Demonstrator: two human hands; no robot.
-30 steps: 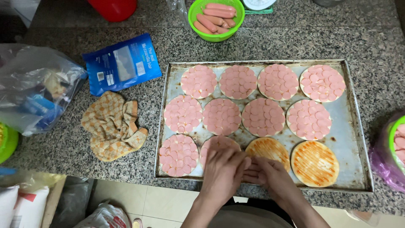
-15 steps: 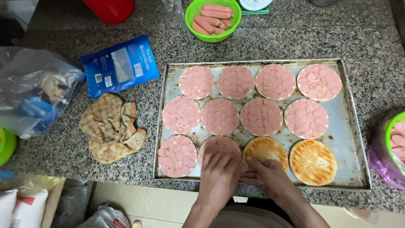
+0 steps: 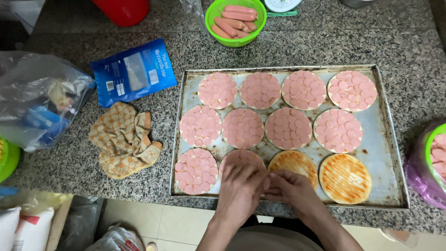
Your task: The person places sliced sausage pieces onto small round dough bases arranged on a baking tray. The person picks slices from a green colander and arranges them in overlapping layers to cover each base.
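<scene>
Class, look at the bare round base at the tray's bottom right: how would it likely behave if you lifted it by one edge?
The bare round base looks thin and flat, so it would probably sag or bend. Its sauce-streaked top suggests slippery, messy fingers. It seems light, and would likely slide easily on the metal tray.

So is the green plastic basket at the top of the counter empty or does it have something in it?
Not empty: the green plastic basket holds a pile of whole pink sausages that covers its inside.
</scene>
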